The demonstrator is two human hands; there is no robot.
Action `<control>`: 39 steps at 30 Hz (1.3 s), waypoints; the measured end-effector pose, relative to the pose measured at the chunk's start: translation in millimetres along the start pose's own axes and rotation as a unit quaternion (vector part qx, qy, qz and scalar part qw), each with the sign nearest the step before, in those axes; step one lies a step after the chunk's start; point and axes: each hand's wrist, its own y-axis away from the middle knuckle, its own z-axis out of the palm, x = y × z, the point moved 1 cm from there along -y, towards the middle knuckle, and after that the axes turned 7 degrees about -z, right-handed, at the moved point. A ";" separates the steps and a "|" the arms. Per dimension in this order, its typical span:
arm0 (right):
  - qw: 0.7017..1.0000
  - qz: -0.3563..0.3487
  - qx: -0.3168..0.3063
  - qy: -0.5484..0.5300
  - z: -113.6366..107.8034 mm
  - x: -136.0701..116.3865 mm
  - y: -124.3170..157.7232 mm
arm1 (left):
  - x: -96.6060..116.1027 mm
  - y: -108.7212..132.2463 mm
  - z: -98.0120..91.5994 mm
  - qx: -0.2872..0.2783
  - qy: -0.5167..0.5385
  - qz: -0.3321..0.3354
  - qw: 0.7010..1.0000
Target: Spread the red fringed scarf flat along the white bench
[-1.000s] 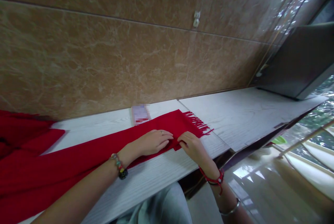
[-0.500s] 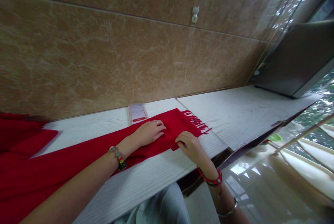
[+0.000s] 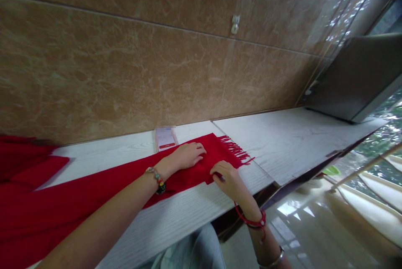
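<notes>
A red scarf point(image 3: 125, 177) with a fringed end lies lengthwise along a white wood-grain table point(image 3: 188, 202). On its upper face, a little left of the fringe, my left hand point(image 3: 188, 154) rests with the fingers loosely stretched out and slightly curled. At the near edge by the fringed end, my right hand point(image 3: 226, 179) pinches the scarf's border between thumb and fingers. The fringe point(image 3: 235, 149) spreads out to the right on the table. More red fabric point(image 3: 28, 160) is bunched at the far left.
A small printed card or packet point(image 3: 165, 138) lies between scarf and wall. Behind the table rises a brown marbled tile wall point(image 3: 125, 72). A dark, box-like appliance point(image 3: 361, 76) stands at the right end. A green bowl-like item point(image 3: 331, 170) is beyond the table's edge.
My left hand has slid a little to the right along the scarf, toward the fringe. My right hand keeps its pinch at the border. The view has tilted slightly.
</notes>
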 end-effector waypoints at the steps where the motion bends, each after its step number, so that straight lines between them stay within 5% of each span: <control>1: 1.000 0.001 -0.001 -0.001 0.0 -0.3 -0.2 | 1.4 0.9 2.1 -0.019 0.012 0.015 1.000; 6: 1.000 0.000 0.000 -0.008 1.2 0.2 -0.2 | -5.3 5.6 15.1 -0.119 0.023 -0.065 0.991; 13: 1.000 0.010 0.026 0.000 -0.5 0.8 0.1 | 28.5 45.2 5.9 0.033 -0.016 -0.070 0.997; 20: 0.997 0.045 0.042 0.049 0.4 5.7 2.5 | 39.1 75.7 18.6 0.023 -0.073 -0.079 0.994; 27: 0.992 0.080 0.054 0.077 -0.1 9.5 4.8 | 32.1 83.9 17.3 0.072 0.012 -0.058 0.996; 35: 0.993 0.069 0.044 0.085 2.9 10.3 4.7 | 32.6 36.2 10.2 0.075 0.051 0.028 0.996; 39: 0.993 0.077 0.043 0.084 3.4 11.3 5.5 | 21.0 6.1 14.6 -0.009 0.037 -0.002 0.999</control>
